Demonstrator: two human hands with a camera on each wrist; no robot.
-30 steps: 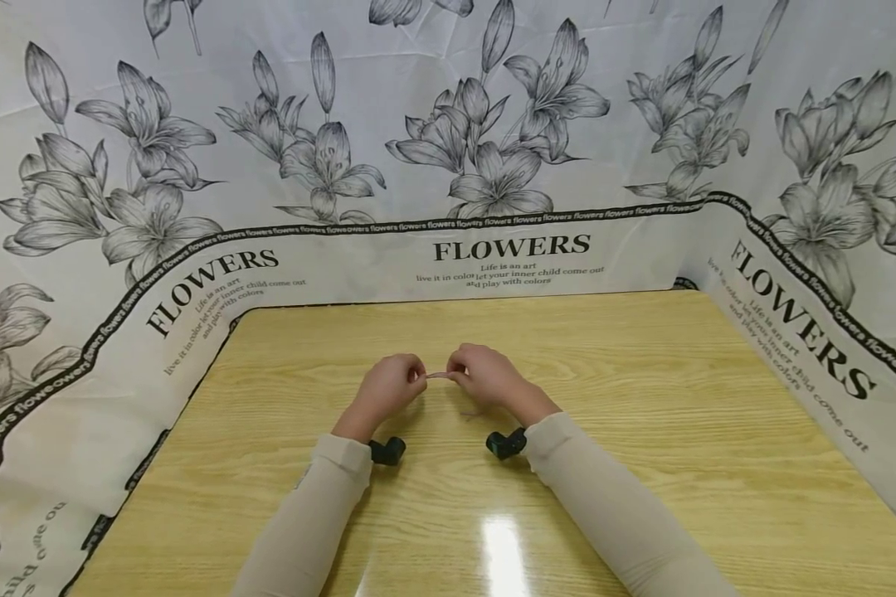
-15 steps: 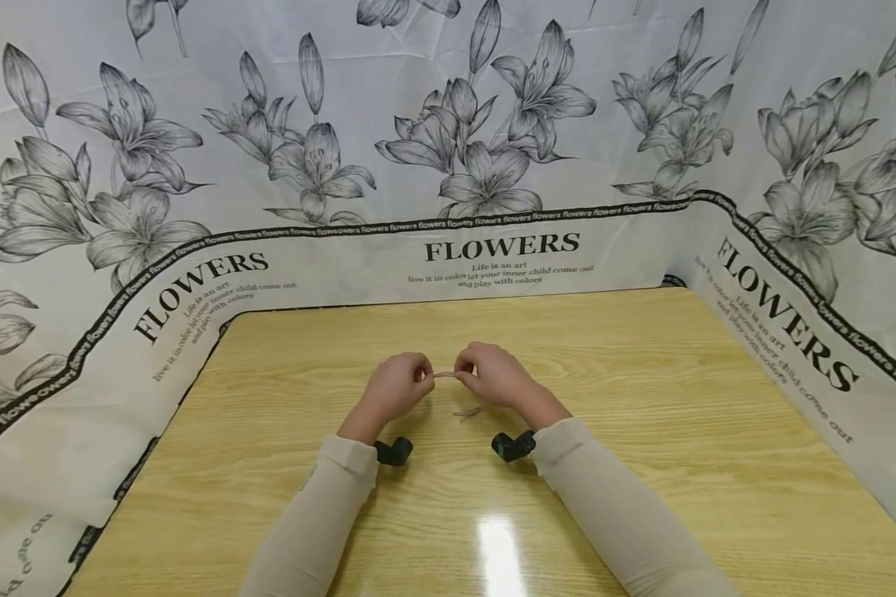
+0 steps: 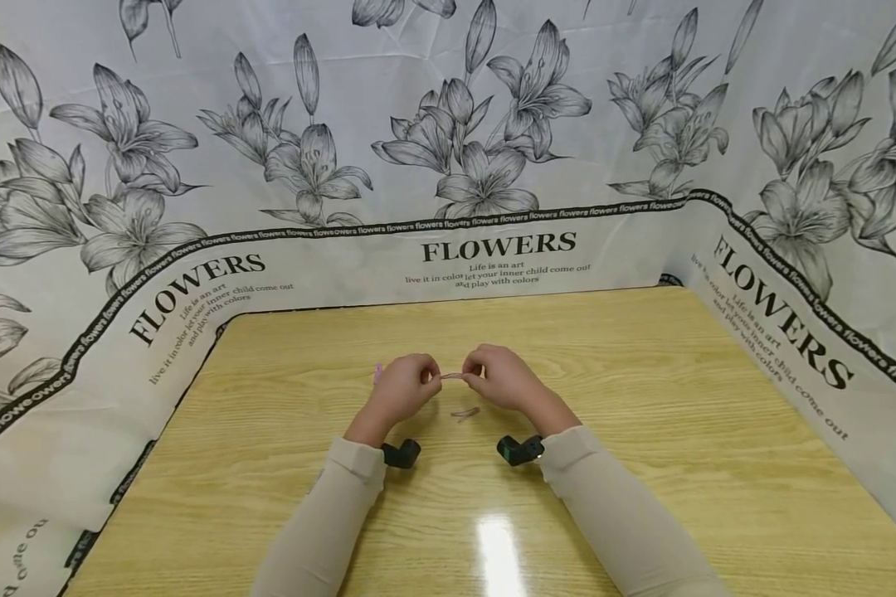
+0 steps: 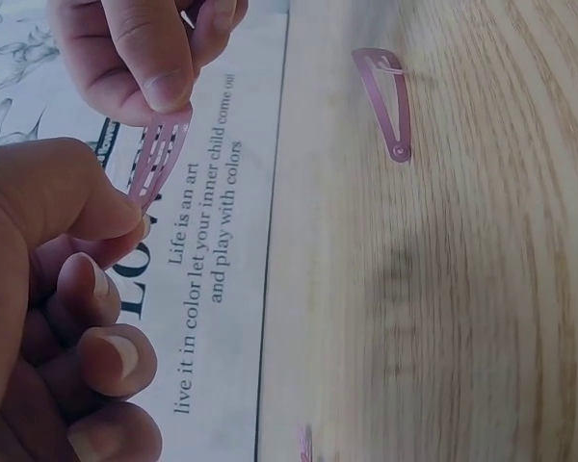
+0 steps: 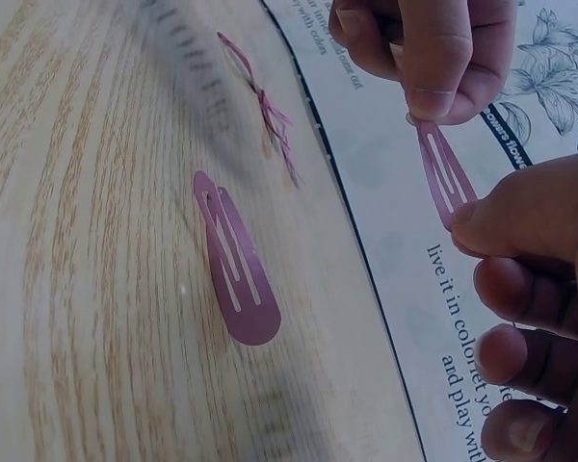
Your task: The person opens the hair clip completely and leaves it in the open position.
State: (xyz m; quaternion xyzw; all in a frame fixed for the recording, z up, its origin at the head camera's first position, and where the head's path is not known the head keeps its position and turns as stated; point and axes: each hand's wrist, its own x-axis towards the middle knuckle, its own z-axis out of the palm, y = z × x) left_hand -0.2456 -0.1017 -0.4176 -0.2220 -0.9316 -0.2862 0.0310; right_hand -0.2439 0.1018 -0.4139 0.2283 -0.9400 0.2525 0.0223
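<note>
Hair clip [image 3: 451, 376], pink: centre of head frame, ends pinched by left grip [image 3: 403, 386] and right grip [image 3: 502, 377]. Progress, as judged: handling under way, not yet set down. Second clip [image 5: 246, 289]: on bench [image 3: 605, 464], lower centre, unheld. Pink strands [image 5: 263, 104]: untouched.

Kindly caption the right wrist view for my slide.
Left hand and right hand pinch a pink snap hair clip; another lies on the table.
</note>
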